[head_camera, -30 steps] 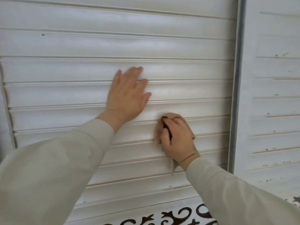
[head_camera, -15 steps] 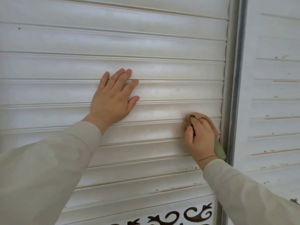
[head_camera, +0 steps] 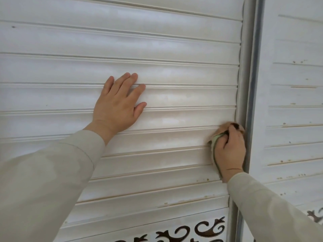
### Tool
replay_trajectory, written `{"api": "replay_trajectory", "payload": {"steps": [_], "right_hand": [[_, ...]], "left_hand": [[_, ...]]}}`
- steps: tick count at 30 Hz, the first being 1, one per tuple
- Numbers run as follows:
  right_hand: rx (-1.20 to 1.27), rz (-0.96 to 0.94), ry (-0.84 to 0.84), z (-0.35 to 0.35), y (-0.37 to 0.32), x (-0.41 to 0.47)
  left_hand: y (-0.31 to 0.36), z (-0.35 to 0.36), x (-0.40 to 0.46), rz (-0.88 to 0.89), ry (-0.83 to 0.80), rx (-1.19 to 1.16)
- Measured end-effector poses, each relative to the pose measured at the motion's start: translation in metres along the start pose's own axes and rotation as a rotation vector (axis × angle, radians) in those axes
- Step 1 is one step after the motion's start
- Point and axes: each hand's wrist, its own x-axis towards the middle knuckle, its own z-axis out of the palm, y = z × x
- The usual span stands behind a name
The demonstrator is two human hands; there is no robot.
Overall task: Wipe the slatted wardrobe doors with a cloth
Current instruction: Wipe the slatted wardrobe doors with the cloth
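Observation:
A white slatted wardrobe door (head_camera: pixel 174 70) fills most of the view. My left hand (head_camera: pixel 118 105) lies flat on its slats near the middle, fingers straight and pointing up. My right hand (head_camera: pixel 229 149) grips a bunched tan and pale green cloth (head_camera: pixel 216 135) and presses it against a slat at the door's right end, right beside the grey vertical frame (head_camera: pixel 250 84). Most of the cloth is hidden under the hand.
A second white slatted door (head_camera: pixel 295 102) stands to the right of the frame, with small brown specks along its slat edges. Below the slats runs a white panel with dark scroll cut-outs (head_camera: pixel 192 231). Brown specks also dot the lower right slats.
My right hand has slid the cloth rightward along the slat, from mid-door to the frame. My left hand has stayed flat on the slats.

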Motion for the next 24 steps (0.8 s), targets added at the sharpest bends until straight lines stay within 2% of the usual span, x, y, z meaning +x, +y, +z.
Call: {"api": "replay_trajectory", "payload": {"steps": [4, 6, 9, 11, 14, 17, 18, 19, 22, 24], "right_hand": [[0.083, -0.413, -0.126, 0.014, -0.038, -0.017], [0.110, -0.525, -0.145, 0.019, -0.037, -0.010], [-0.036, -0.670, -0.147, 0.025, -0.010, -0.006], [-0.035, -0.620, -0.124, 0.024, 0.007, -0.001], [-0.013, -0.329, -0.036, 0.026, 0.015, 0.020], [-0.080, -0.049, 0.042, 0.034, -0.009, 0.032], [-0.078, -0.032, 0.046, 0.037, -0.027, 0.026], [-0.061, -0.096, 0.009, 0.041, -0.047, 0.014], [-0.033, -0.496, -0.213, 0.052, -0.094, -0.036], [-0.033, -0.581, -0.247, 0.050, -0.099, -0.038]], "left_hand": [[0.000, -0.002, -0.001, 0.000, -0.012, -0.002], [-0.002, -0.003, -0.001, 0.006, -0.021, -0.010], [-0.004, -0.004, -0.002, 0.005, -0.022, -0.013], [-0.004, -0.003, -0.002, 0.000, -0.013, -0.011], [-0.003, -0.002, -0.003, -0.002, -0.013, -0.002], [-0.001, -0.001, -0.002, -0.003, -0.010, 0.010], [0.000, 0.000, -0.002, -0.004, -0.010, 0.017], [0.001, 0.001, -0.002, -0.005, -0.007, 0.024], [0.000, 0.002, -0.004, 0.000, 0.000, 0.033], [-0.001, 0.001, -0.004, 0.005, -0.012, 0.026]]}}
